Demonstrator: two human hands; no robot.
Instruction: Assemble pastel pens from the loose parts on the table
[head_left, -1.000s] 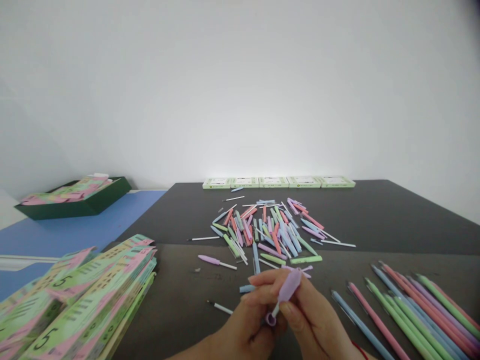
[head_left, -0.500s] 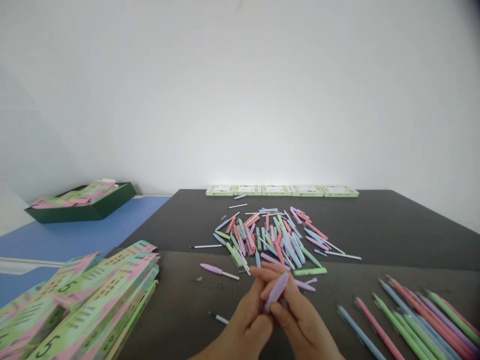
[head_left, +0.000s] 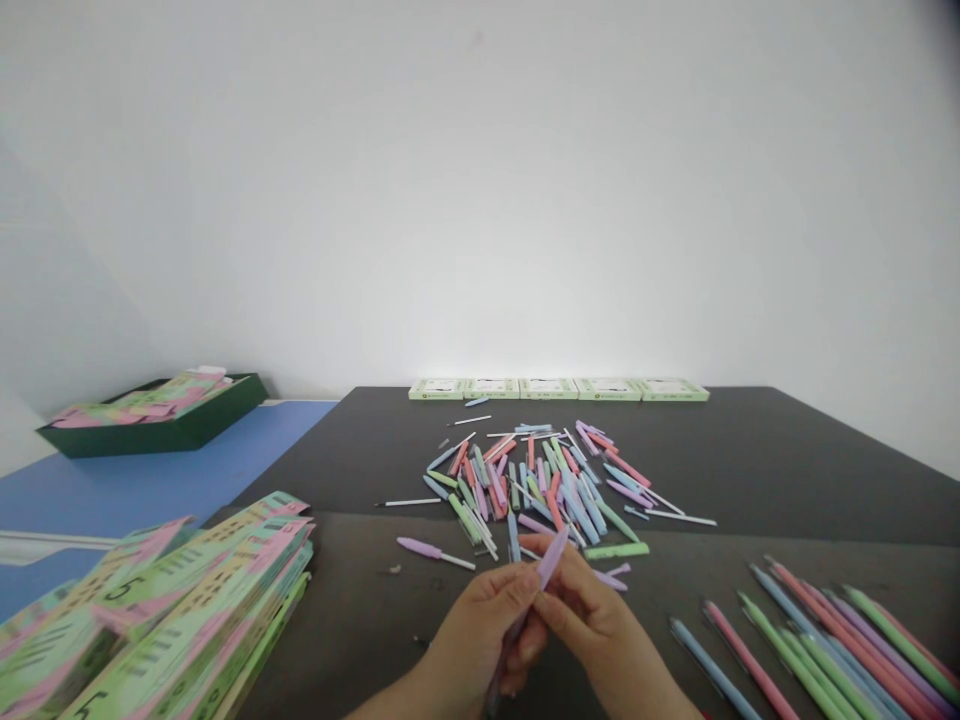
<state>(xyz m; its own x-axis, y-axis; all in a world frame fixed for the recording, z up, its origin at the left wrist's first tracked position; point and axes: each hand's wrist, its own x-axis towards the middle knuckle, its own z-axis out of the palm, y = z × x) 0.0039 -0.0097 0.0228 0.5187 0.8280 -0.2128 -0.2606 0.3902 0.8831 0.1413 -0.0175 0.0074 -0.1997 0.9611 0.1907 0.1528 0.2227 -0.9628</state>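
Low in the middle of the view, my left hand and my right hand meet around a purple pen. The pen slants, its pale tapered end pointing up and away from me and a darker stretch showing below my left fingers. Both hands pinch it near the middle, and the fingers cover part of it. Just beyond my hands spreads a pile of loose pen parts in blue, green, pink and purple, with white refills among them. Left of my hands lies a purple pen piece with a white refill sticking out.
Several pens lie side by side at the right. Stacked printed packets fill the near left. A green tray of packets stands on the blue surface. Several flat boxes line the dark table's far edge.
My left hand has turned and lowered slightly, so a darker length of the pen now shows beneath it. The pen's tapered end sits more upright. The view has shifted a little.
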